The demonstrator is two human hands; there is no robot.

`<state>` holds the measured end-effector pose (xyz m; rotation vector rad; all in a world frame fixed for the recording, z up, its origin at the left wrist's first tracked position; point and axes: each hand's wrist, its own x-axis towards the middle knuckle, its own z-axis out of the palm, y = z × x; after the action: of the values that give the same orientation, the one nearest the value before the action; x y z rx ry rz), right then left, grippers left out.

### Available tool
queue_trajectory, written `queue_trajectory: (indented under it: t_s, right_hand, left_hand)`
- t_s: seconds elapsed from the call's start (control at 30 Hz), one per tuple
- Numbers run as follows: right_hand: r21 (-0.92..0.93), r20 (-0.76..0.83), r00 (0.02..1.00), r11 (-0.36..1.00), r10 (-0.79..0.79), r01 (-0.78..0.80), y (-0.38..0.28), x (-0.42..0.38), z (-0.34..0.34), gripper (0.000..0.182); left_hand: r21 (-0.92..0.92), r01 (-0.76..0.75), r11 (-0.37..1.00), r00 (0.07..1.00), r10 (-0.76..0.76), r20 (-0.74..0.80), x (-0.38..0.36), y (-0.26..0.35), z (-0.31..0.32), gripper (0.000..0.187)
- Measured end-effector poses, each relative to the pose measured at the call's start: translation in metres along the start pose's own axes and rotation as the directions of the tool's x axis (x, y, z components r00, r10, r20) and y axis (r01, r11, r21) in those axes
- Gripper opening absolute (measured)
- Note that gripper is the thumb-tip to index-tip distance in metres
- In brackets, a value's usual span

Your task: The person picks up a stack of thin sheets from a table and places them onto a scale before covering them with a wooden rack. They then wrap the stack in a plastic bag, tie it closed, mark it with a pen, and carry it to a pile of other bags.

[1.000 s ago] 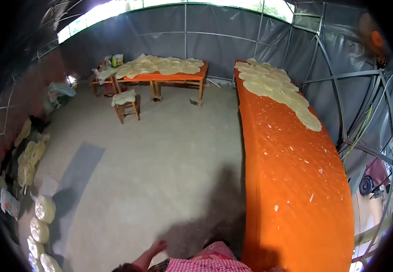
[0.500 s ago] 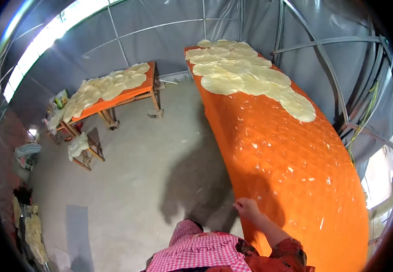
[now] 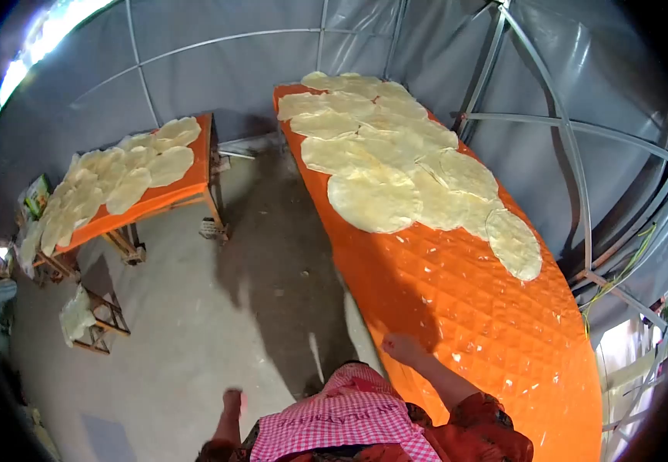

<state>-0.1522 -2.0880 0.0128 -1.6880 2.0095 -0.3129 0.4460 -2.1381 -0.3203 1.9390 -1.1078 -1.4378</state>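
Note:
My right hand (image 3: 402, 349) hangs over the left edge of the long orange-covered table (image 3: 457, 308), its fingers curled in with nothing visible in them. Low in the view, my left hand (image 3: 233, 399) is beside my pink checked apron (image 3: 334, 420), above the floor; it is small and blurred, so its fingers cannot be made out. Ahead of my right hand, thin round pale dough sheets (image 3: 375, 199) lie overlapping across the far part of the table. One sheet (image 3: 514, 244) lies at the right end of the nearest row. Neither hand touches the sheets.
Left, a smaller orange-covered table (image 3: 161, 202) bears more pale sheets (image 3: 128, 189). A wooden stool (image 3: 105, 323) with a whitish cloth or bag stands before it. Grey floor (image 3: 195, 308) runs between the tables. Metal frame poles (image 3: 572, 185) and grey sheeting line the right side.
I have moved forward along the long table, so its dough sheets appear nearer. My left hand has come into view at the bottom. My right hand remains over the table edge, fingers curled.

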Motion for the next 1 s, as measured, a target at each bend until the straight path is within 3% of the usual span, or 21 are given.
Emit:
queue_trajectory:
  t_s: [0.03, 0.07, 0.1, 0.17, 0.23, 0.3, 0.37, 0.43, 0.53, 0.63, 0.67, 0.83, 0.93, 1.0]
  right_hand:
    - [0.008, -0.031, 0.999, 1.0, 0.017, -0.016, -0.005, 0.029, -0.007, 0.025]
    - [0.013, -0.063, 0.998, 0.999, 0.031, -0.031, -0.008, 0.058, -0.015, 0.024]
    - [0.018, -0.092, 0.995, 0.999, 0.044, -0.043, -0.008, 0.085, -0.02, 0.023]
    - [0.022, -0.206, 0.978, 0.999, -0.029, 0.035, -0.002, 0.144, -0.018, 0.02]
    - [0.018, -0.318, 0.943, 0.994, -0.092, 0.104, 0.002, 0.212, -0.023, 0.019]
    - [0.033, -0.416, 0.902, 0.989, -0.115, 0.141, -0.004, 0.279, -0.026, 0.021]
    - [-0.04, -0.526, 0.846, 0.996, -0.088, 0.079, -0.033, 0.329, -0.06, 0.037]
    - [-0.099, -0.553, 0.831, 0.995, -0.061, 0.007, -0.04, 0.384, -0.07, 0.058]
    - [-0.172, -0.531, 0.847, 0.975, 0.027, -0.139, -0.048, 0.453, -0.073, 0.066]
    - [-0.314, -0.555, 0.831, 0.916, 0.036, -0.249, -0.019, 0.495, -0.045, 0.059]
    - [-0.243, -0.541, 0.837, 0.937, 0.084, -0.251, -0.012, 0.5, -0.04, 0.059]
    - [-0.244, -0.496, 0.864, 0.942, 0.084, -0.231, -0.027, 0.499, -0.066, 0.047]
    - [-0.286, -0.425, 0.898, 0.924, 0.114, -0.253, -0.033, 0.504, -0.081, 0.05]
    - [-0.234, -0.355, 0.913, 0.927, 0.2, -0.294, -0.033, 0.504, -0.081, 0.054]
  left_hand:
    - [0.044, -0.168, 0.985, 0.986, 0.169, -0.01, 0.051, 0.061, 0.016, 0.01]
    - [-0.09, -0.208, 0.974, 0.977, 0.211, 0.031, 0.072, 0.143, 0.033, 0.014]
    - [-0.268, -0.094, 0.959, 0.981, 0.136, 0.142, 0.085, 0.225, 0.04, 0.018]
    - [-0.334, -0.124, 0.934, 0.975, 0.177, 0.134, 0.083, 0.373, 0.069, 0.021]
    - [-0.397, -0.121, 0.91, 0.945, 0.228, 0.235, 0.111, 0.446, 0.101, 0.026]
    - [-0.323, -0.024, 0.946, 0.929, 0.14, 0.343, 0.144, 0.476, 0.135, 0.031]
    - [-0.249, 0.075, 0.966, 0.874, 0.056, 0.482, 0.128, 0.532, 0.158, 0.036]
    - [-0.214, 0.095, 0.972, 0.817, 0.046, 0.575, 0.141, 0.57, 0.177, 0.036]
    - [-0.177, 0.191, 0.966, 0.783, -0.041, 0.621, 0.165, 0.629, 0.2, 0.031]
    - [-0.175, 0.236, 0.956, 0.69, -0.038, 0.723, 0.215, 0.673, 0.233, 0.032]
    - [-0.183, 0.251, 0.951, 0.643, -0.023, 0.765, 0.235, 0.679, 0.25, 0.032]
    - [-0.176, 0.411, 0.895, 0.381, 0.007, 0.924, 0.315, 0.732, 0.321, 0.041]
    - [-0.208, 0.49, 0.846, 0.446, -0.038, 0.894, 0.343, 0.776, 0.349, 0.027]
    - [-0.178, 0.581, 0.794, 0.362, -0.056, 0.931, 0.365, 0.805, 0.348, 0.025]
